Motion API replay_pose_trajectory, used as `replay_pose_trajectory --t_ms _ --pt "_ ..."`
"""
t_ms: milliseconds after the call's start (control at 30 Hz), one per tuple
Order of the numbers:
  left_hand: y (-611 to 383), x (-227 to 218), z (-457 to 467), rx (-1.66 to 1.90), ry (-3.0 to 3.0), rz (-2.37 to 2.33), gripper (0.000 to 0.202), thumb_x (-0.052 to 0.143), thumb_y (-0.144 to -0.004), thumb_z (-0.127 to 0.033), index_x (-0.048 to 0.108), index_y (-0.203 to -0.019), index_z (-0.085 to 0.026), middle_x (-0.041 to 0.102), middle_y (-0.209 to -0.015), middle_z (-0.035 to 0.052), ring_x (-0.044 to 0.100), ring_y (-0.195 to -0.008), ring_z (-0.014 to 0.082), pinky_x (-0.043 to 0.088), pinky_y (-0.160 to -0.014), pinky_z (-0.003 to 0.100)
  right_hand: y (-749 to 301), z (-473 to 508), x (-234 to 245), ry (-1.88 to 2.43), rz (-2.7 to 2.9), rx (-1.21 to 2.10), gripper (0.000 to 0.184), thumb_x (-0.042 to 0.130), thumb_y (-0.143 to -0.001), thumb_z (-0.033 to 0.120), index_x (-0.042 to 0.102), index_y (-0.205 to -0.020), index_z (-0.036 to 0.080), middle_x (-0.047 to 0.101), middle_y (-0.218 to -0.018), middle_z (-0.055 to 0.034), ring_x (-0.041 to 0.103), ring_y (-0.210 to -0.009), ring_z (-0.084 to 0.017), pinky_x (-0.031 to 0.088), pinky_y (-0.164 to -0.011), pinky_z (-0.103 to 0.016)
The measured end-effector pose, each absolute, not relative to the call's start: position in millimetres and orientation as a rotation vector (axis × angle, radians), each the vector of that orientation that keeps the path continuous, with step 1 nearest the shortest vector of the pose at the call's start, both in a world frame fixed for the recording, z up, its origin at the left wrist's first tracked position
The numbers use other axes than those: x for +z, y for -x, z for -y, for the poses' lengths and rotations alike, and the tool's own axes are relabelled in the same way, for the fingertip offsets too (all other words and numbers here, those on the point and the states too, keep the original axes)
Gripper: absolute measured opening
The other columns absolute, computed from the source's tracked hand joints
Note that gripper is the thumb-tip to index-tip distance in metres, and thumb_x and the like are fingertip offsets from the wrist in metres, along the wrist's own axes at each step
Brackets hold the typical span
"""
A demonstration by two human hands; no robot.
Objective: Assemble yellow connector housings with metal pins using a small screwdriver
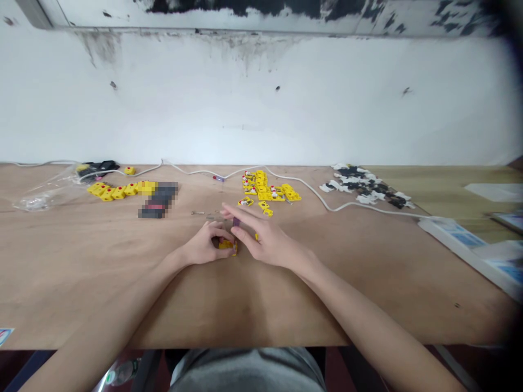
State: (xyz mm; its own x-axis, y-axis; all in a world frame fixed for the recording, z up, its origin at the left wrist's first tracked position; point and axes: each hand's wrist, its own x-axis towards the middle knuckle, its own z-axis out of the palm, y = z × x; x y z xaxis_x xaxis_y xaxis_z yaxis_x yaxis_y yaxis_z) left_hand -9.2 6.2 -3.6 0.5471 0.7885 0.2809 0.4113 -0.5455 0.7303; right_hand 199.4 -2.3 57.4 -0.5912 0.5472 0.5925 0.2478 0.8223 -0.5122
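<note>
My left hand is closed around a small yellow plastic housing, steadying it on the wooden table in front of me. My right hand holds a small screwdriver by its purple handle between thumb and fingers. The screwdriver stands roughly upright over the right end of the housing; its tip is too small to make out. Just behind my right thumb, another yellow piece shows in part. Beyond the hands lie a few loose yellow parts and a small metal wrench.
A cluster of yellow housings with red and white parts lies ahead. A row of yellow boxes and a blurred dark object are at left. Black and white pieces are piled right. A white cable crosses the back.
</note>
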Motion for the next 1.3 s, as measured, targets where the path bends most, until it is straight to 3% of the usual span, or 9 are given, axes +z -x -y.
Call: replay_pose_trajectory --t_ms 133,267,400,533,733,967,1067,1167,1300 --pt "9.5 -2.4 -6.2 0.798 -2.187 -0.98 0.021 0.08 -0.073 -0.029 0.077 -0.092 -0.02 0.069 -0.1 0.0067 0.062 -0.099 0.0235 0.049 -0.093 0.036 -201.4 2.9 62.6 0.642 2.265 0.424 0.03 0.051 -0.101 0.021 0.061 -0.129 0.023 0.068 -0.11 -0.0071 0.065 -0.099 -0.019 0.053 -0.09 -0.034" --pt "9.6 -1.6 -5.9 0.785 -2.212 -0.987 0.018 0.079 -0.075 -0.031 0.077 -0.089 -0.02 0.068 -0.098 0.0061 0.061 -0.097 0.0222 0.048 -0.093 0.035 -206.2 3.4 86.7 0.717 2.498 0.411 0.044 0.047 -0.099 0.012 0.047 -0.142 0.023 0.063 -0.124 -0.0091 0.063 -0.107 -0.02 0.052 -0.089 -0.033" --pt "10.1 -1.8 -5.6 0.808 -2.226 -0.993 0.018 0.079 -0.074 -0.031 0.077 -0.089 -0.021 0.067 -0.099 0.0062 0.06 -0.097 0.022 0.047 -0.093 0.035 -204.5 4.2 120.1 0.748 2.845 0.192 0.03 0.051 -0.088 -0.001 0.067 -0.106 0.017 0.07 -0.101 -0.0069 0.066 -0.088 -0.02 0.049 -0.074 -0.027" --pt "10.1 -0.8 -5.3 0.825 -2.222 -0.964 0.016 0.079 -0.074 -0.028 0.077 -0.088 -0.022 0.067 -0.102 0.0065 0.06 -0.099 0.0223 0.047 -0.094 0.035 -192.4 2.5 135.1 0.955 3.014 -0.211 0.011 0.056 -0.09 0.008 0.066 -0.089 0.013 0.07 -0.085 -0.0102 0.066 -0.074 -0.022 0.043 -0.063 -0.028" --pt "8.9 -4.5 -7.7 0.827 -2.214 -0.914 0.016 0.079 -0.074 -0.028 0.077 -0.089 -0.021 0.072 -0.102 0.0063 0.062 -0.101 0.0236 0.047 -0.097 0.037 -182.7 0.8 139.3 0.796 3.123 -0.354 0.015 0.059 -0.089 0.01 0.063 -0.103 0.013 0.069 -0.094 -0.0102 0.067 -0.083 -0.024 0.043 -0.065 -0.03" --pt "8.6 -6.5 -8.5 0.84 -2.241 -0.934 0.019 0.079 -0.074 -0.03 0.077 -0.091 -0.022 0.074 -0.099 0.0038 0.064 -0.095 0.0221 0.048 -0.094 0.036 -165.6 4.3 150.9 0.895 3.312 -0.404 0.009 0.06 -0.085 0.016 0.068 -0.083 0.011 0.071 -0.076 -0.0135 0.069 -0.073 -0.027 0.043 -0.062 -0.031" --pt "8.7 -5.4 -8.2 0.826 -2.23 -0.931 0.018 0.079 -0.074 -0.031 0.077 -0.09 -0.023 0.074 -0.1 0.0038 0.064 -0.098 0.0225 0.048 -0.094 0.036 -164.9 4.9 151.7 0.973 3.284 -0.424 0.014 0.059 -0.087 0.016 0.067 -0.097 0.01 0.071 -0.084 -0.014 0.069 -0.073 -0.026 0.043 -0.06 -0.03" --pt "8.7 -6.8 -8.8 0.831 -2.214 -0.911 0.022 0.079 -0.075 -0.03 0.076 -0.095 -0.022 0.074 -0.105 0.0044 0.063 -0.104 0.0236 0.047 -0.096 0.035 -167.8 5.2 151.3 0.739 3.294 -0.454 0.027 0.063 -0.085 0.014 0.063 -0.112 0.011 0.07 -0.099 -0.0129 0.069 -0.078 -0.026 0.044 -0.061 -0.031" --pt "9.1 -8.2 -9.5 0.841 -2.247 -0.931 0.021 0.081 -0.073 -0.03 0.076 -0.092 -0.023 0.074 -0.101 0.0032 0.063 -0.099 0.0228 0.045 -0.096 0.036 -166.8 4.5 151.4 0.754 3.371 -0.404 0.01 0.063 -0.085 0.013 0.069 -0.093 0.012 0.07 -0.088 -0.012 0.069 -0.08 -0.029 0.044 -0.062 -0.032"
